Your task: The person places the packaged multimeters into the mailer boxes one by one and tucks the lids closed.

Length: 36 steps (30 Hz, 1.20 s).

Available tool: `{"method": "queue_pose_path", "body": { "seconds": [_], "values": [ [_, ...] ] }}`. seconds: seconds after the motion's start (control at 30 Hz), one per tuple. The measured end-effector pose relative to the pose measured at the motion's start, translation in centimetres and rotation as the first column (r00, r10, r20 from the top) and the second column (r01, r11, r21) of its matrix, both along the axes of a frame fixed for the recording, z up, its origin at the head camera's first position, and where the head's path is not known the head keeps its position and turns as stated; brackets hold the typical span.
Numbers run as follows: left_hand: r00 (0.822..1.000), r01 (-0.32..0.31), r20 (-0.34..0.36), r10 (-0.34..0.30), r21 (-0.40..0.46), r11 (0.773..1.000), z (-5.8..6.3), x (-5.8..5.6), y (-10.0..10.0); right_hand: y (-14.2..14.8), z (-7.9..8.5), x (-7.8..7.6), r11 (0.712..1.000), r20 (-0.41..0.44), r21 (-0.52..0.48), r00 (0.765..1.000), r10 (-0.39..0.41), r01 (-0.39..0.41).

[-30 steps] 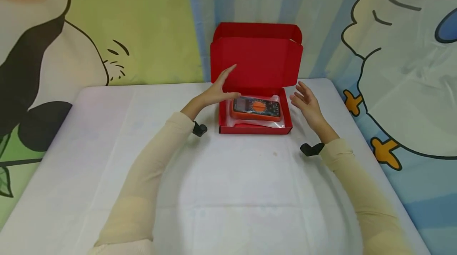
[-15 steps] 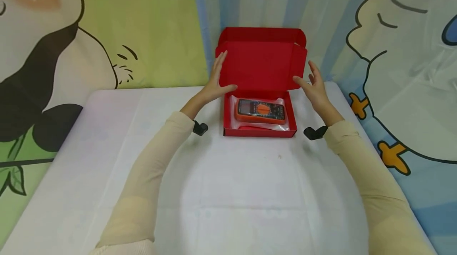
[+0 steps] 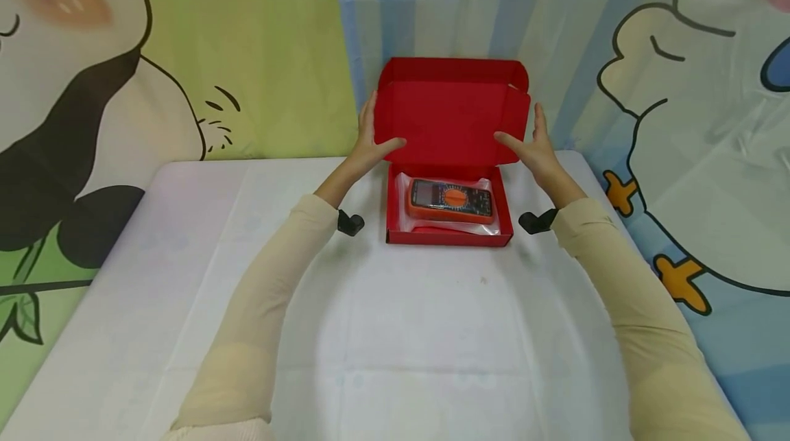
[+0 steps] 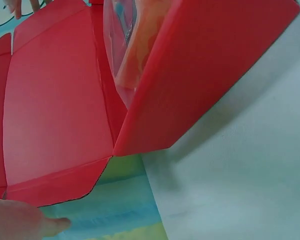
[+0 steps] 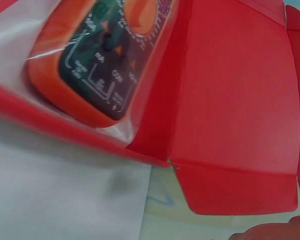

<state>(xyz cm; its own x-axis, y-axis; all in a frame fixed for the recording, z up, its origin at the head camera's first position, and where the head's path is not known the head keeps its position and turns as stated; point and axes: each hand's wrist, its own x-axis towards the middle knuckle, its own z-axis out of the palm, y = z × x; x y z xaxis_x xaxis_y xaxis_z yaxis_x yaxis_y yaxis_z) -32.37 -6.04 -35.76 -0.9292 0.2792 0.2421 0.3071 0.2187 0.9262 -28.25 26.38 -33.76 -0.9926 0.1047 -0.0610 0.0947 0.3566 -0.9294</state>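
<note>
A red cardboard box point(image 3: 449, 239) stands at the back of the table, its lid point(image 3: 450, 118) raised. Inside lies an orange multimeter point(image 3: 426, 211) with a dark face and an orange dial, in a clear plastic bag point(image 5: 15, 57). My left hand point(image 3: 368, 147) is at the lid's left edge, fingers pointing up and thumb stretched across the lid's front in the head view. On the other side, my right hand point(image 3: 538, 156) has its fingers up and its thumb toward the lid's lower right. In the right wrist view that hand shows just below the lid's side flap point(image 5: 240, 192).
A white cloth point(image 3: 395, 331) covers the table. Behind the box hangs a curtain point(image 3: 265, 50) with cartoon prints, which also runs along the right side. Dark wrist cameras point(image 3: 350, 223) sit under both wrists.
Both hands have come to the lid's sides, the left from above the box's left side and the right from beside the box. The box and multimeter stay in place while the head view shifts slightly.
</note>
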Motion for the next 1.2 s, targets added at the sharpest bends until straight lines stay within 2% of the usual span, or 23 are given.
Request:
{"method": "queue_pose_path", "body": {
  "seconds": [0.13, 0.23, 0.5, 0.77, 0.93, 1.2],
  "values": [
    [0.996, -0.028, 0.079, 0.029, -0.009, 1.000, 0.0, -0.1, -0.1, -0.4, 0.3, -0.5, 1.000, 0.006, -0.019, 1.000, 0.008, -0.008],
    [0.993, -0.028, 0.118, 0.028, -0.001, 1.000, -0.1, 0.0, -0.1, -0.5, 0.2, -0.6, 0.999, -0.007, -0.043, 1.000, 0.010, -0.010],
    [0.983, -0.008, 0.184, 0.003, 0.028, 1.000, 0.1, 0.2, -0.2, -1.2, -0.3, -0.3, 0.994, -0.116, -0.099, 0.993, 0.032, -0.044],
    [0.973, -0.007, 0.229, 0.000, 0.031, 0.999, 0.1, 0.5, -0.3, -1.3, 0.0, -0.1, 0.984, -0.056, -0.178, 0.998, 0.007, -0.017],
    [0.971, 0.006, 0.239, -0.017, 0.048, 0.999, -0.2, 0.9, -0.1, -1.2, -0.1, 0.4, 0.975, -0.056, -0.221, 0.998, 0.019, -0.031],
    [0.976, 0.075, 0.192, -0.102, 0.141, 0.987, 0.3, 1.1, -0.1, -1.2, 0.5, 1.1, 0.953, -0.106, -0.274, 0.989, 0.100, -0.126]
  ]
}}
